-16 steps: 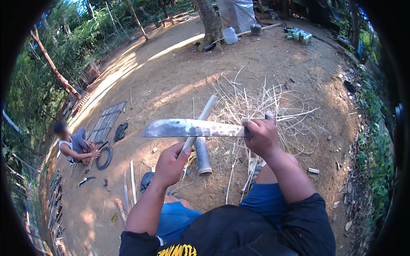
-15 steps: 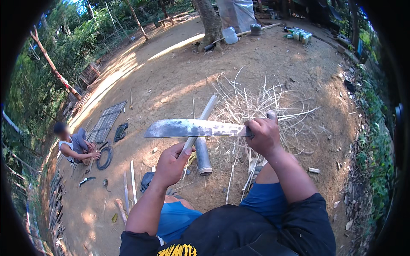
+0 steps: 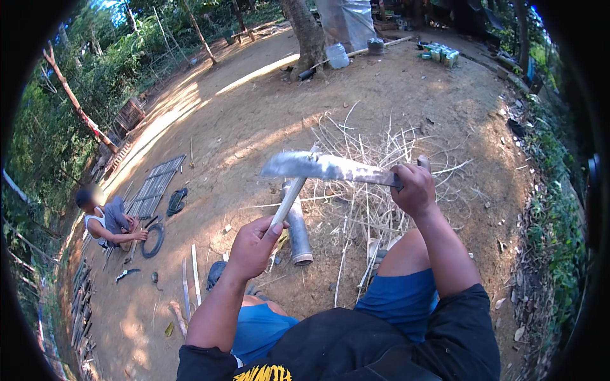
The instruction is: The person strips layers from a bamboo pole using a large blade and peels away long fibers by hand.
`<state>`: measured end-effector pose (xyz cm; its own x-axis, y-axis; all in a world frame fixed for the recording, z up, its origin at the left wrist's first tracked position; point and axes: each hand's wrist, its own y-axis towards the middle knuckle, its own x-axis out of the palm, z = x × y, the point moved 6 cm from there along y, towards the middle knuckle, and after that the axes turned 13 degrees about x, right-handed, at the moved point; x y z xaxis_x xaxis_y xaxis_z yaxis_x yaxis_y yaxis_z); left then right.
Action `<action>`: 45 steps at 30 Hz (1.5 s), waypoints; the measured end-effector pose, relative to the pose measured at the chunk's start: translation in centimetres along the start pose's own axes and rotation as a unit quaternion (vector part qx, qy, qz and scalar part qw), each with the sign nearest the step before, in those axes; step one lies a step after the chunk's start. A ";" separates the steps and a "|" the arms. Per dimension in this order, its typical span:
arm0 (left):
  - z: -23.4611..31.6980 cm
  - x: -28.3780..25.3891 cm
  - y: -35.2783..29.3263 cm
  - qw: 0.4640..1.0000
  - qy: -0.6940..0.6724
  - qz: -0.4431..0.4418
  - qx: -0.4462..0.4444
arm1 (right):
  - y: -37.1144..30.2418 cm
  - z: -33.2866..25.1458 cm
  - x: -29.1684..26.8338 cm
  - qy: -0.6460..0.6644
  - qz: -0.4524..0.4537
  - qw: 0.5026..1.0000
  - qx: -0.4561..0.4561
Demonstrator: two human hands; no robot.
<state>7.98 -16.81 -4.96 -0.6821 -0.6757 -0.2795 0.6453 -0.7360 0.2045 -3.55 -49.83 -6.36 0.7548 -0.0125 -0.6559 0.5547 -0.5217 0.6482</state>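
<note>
Now the machete (image 3: 337,168) has moved outward, crossing the bamboo strip (image 3: 289,203) near its far end, leaving mid-strip uncovered | right hand (image 3: 414,189) closed round the handle (image 3: 424,163) | left hand (image 3: 254,246) clasping the strip's near part

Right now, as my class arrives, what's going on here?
The person's right hand holds a machete, its blade crossing a pale strip in this view. The left hand grips the strip's near end; whether blade and strip touch is unclear. Shavings lie on the ground ahead. Off left, another person sits near a coil.
</note>
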 end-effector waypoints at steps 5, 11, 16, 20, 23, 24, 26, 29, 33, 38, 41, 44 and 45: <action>-0.4 0.5 -1.1 0.998 -0.055 -0.016 -0.004 | 0.6 11.6 -0.1 -0.068 -0.078 0.945 0.309; -0.8 -0.3 -0.9 0.996 -0.089 -0.017 -0.025 | -0.7 5.2 -0.2 0.020 -0.103 0.967 0.231; -0.1 0.1 -0.9 0.998 -0.034 0.009 -0.046 | -2.1 0.6 -0.9 0.110 -0.082 0.982 0.129; -0.1 -0.1 -0.7 0.999 0.003 0.040 -0.028 | -3.4 -4.4 -3.1 0.105 -0.036 0.992 -0.057; 0.1 -0.3 -0.8 0.998 0.025 0.041 -0.033 | -4.5 -4.9 -2.6 0.067 -0.033 0.991 -0.107; 0.1 -0.4 -0.8 0.998 0.036 0.040 -0.038 | -4.7 -5.0 -2.4 0.058 -0.038 0.991 -0.116; 0.1 -0.3 -0.9 0.998 0.040 0.029 -0.040 | -5.0 -4.4 -1.7 0.058 -0.039 0.993 -0.099; -0.2 -0.2 -0.9 0.998 0.049 0.012 -0.023 | -4.9 -4.0 -1.5 0.041 -0.038 0.996 -0.073; 0.3 0.4 -1.0 0.996 0.079 0.012 -0.029 | -4.1 -2.8 -1.6 0.037 -0.011 0.997 -0.064; 0.3 0.1 -2.1 0.998 0.063 0.002 -0.028 | -1.4 1.7 -1.2 -0.014 -0.051 0.994 0.092; 0.9 1.1 -3.0 0.998 0.056 -0.031 -0.028 | -0.5 10.9 -1.4 -0.081 -0.069 0.946 0.305; 1.2 1.0 -3.0 0.997 0.073 -0.020 -0.027 | -2.4 11.4 -0.6 0.020 -0.089 0.936 0.339; 1.3 1.7 -2.8 0.997 0.072 -0.012 -0.033 | -3.3 11.9 -0.3 0.043 -0.089 0.946 0.310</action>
<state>4.62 -15.97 -4.78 -0.6439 -0.6418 -0.4165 0.6543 -0.7441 0.1352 -9.76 -58.23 -12.92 0.7094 0.1774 -0.6821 0.3830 -0.9095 0.1617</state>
